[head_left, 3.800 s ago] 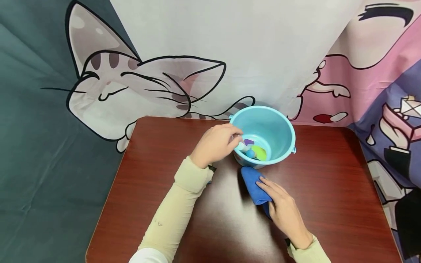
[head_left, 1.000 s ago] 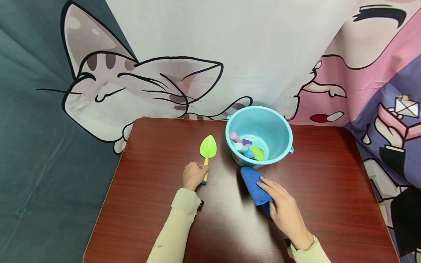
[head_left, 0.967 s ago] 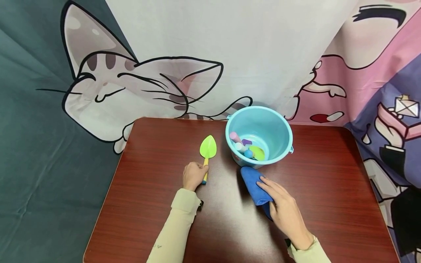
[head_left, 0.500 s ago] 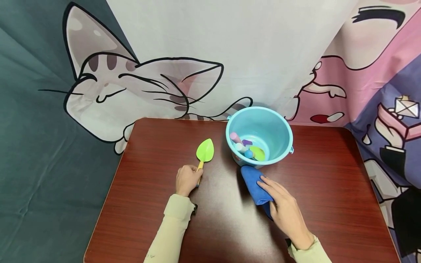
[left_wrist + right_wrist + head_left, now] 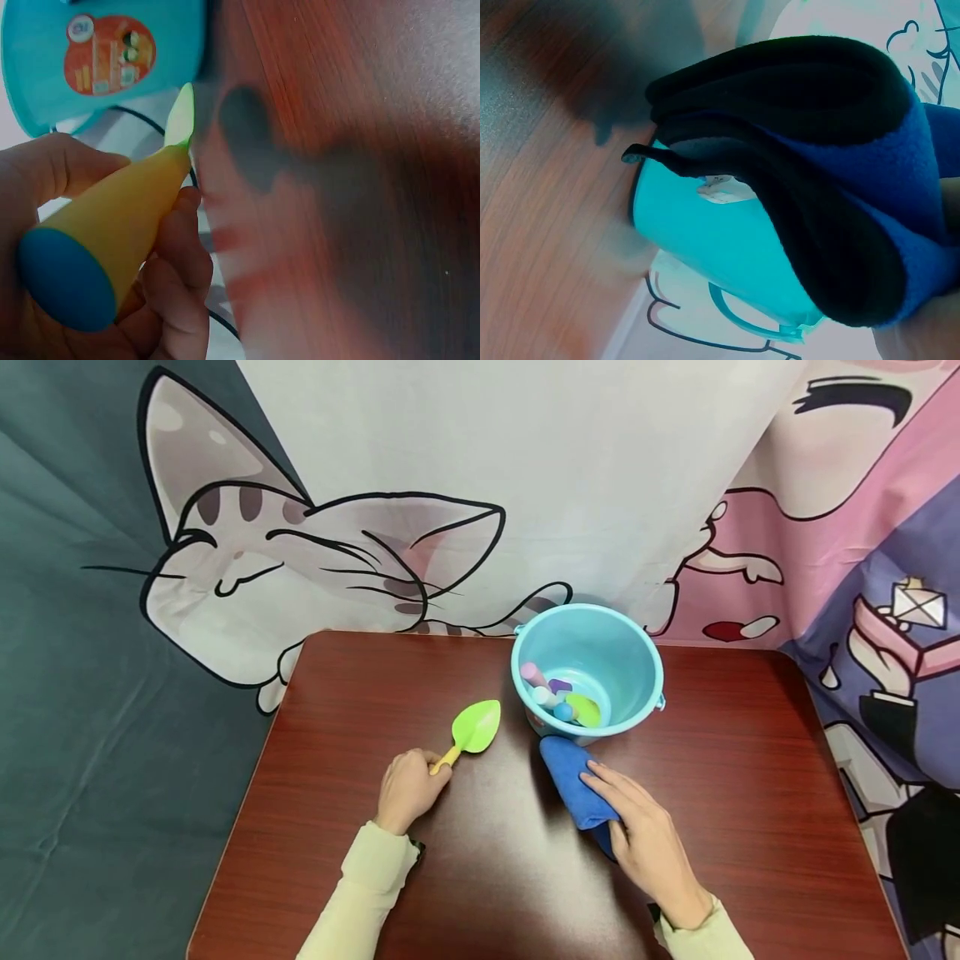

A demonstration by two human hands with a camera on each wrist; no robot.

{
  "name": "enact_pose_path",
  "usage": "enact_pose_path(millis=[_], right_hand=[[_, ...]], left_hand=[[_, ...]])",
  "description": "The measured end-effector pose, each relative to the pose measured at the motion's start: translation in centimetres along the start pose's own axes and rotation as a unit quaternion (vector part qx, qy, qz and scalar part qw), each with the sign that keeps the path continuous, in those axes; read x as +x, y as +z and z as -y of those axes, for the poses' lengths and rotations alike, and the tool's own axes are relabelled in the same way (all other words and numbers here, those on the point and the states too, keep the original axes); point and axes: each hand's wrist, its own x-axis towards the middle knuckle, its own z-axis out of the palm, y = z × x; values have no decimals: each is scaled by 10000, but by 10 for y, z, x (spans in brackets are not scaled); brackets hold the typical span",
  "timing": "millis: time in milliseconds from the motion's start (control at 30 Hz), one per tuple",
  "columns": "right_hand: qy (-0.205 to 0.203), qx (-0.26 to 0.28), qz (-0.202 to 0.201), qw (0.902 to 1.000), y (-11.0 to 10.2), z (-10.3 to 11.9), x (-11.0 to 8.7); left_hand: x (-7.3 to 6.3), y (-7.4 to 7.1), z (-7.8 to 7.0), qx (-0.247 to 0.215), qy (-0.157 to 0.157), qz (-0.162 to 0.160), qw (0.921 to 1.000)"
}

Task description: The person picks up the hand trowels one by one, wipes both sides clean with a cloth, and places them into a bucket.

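My left hand [image 5: 408, 789] grips the yellow handle of a toy shovel [image 5: 477, 727] left of the bucket. Its leaf-shaped green blade points up and right. The handle's blue end faces the left wrist view, with thumb and fingers curled round the handle [image 5: 127, 217]. My right hand [image 5: 648, 835] holds a folded blue cloth [image 5: 573, 781] just in front of the bucket, fingers on top and thumb below. In the right wrist view the cloth [image 5: 870, 165] hangs in dark-edged folds and hides part of the bucket.
A light blue bucket [image 5: 622, 652] stands at the table's back edge. Inside lie a pink piece [image 5: 532, 674], a purple piece [image 5: 559, 686], a blue ball-shaped piece [image 5: 563, 711] and a green piece [image 5: 585, 710]. A cartoon curtain hangs behind the brown table [image 5: 300, 827].
My left hand has left the bucket's rim and now grips the toy shovel. It has drawn the shovel back and left, turning the blade rightward. The right hand and cloth have hardly moved.
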Motion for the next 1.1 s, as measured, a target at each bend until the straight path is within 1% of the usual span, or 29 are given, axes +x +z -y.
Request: enact_pose_path(millis=[133, 200, 300, 433, 567, 700, 800, 933, 1100], right_hand=[[14, 62, 24, 10000, -1, 1, 2], [33, 80, 63, 9999, -1, 2, 3], [-27, 122, 50, 9999, 0, 4, 5], [-299, 163, -139, 9993, 1, 5, 7], [-601, 225, -351, 9973, 3, 7, 11], [-838, 321, -399, 9952, 5, 10, 15], [-1013, 343, -302, 9938, 7, 12, 16], [-1184, 271, -34, 9926, 9, 16, 16], [-1214, 156, 340, 9919, 12, 22, 16]], left_hand=[[-10, -3, -6, 23, 361, 196, 9992], [-15, -4, -9, 21, 511, 357, 9981], [-20, -5, -13, -42, 643, 648, 9958], [-25, -8, -21, -143, 822, 962, 9919], [-28, -8, -28, -128, 1113, 1084, 9878], [-28, -7, -32, -2, 1399, 1274, 9819], [-27, -5, -36, 1, 1571, 1455, 9768], [-26, -2, -42, -115, 1720, 1607, 9718], [-24, 0, -49, -114, 1783, 1708, 9690]])
